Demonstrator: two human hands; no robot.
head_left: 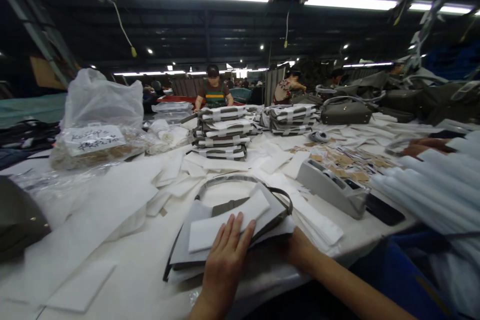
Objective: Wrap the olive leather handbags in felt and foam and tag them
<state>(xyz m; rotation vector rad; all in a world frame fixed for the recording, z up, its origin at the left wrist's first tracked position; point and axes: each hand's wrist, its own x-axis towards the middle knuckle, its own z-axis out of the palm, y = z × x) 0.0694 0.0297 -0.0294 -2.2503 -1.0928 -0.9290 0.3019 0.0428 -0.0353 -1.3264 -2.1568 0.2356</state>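
Note:
A handbag (258,232) in dark olive lies flat on the table in front of me, with pale foam sheets around it and its wrapped handle (240,178) arching away from me. My left hand (228,250) rests on a strip of white foam (210,234) on top of the bag, its fingers stretched out and pressing flat. At the bag's right end, my right hand (300,250) reaches under the lower edge of the foam. The bag and its own angle hide the right fingers, so their grip does not show.
Beyond the bag stand stacks of wrapped bags (221,132). A grey tape dispenser (333,187) and a dark phone (386,210) are to the right, near rolled foam (431,190). Loose white sheets (93,205) and a labelled plastic sack (99,120) lie left. Co-workers (213,91) stand opposite.

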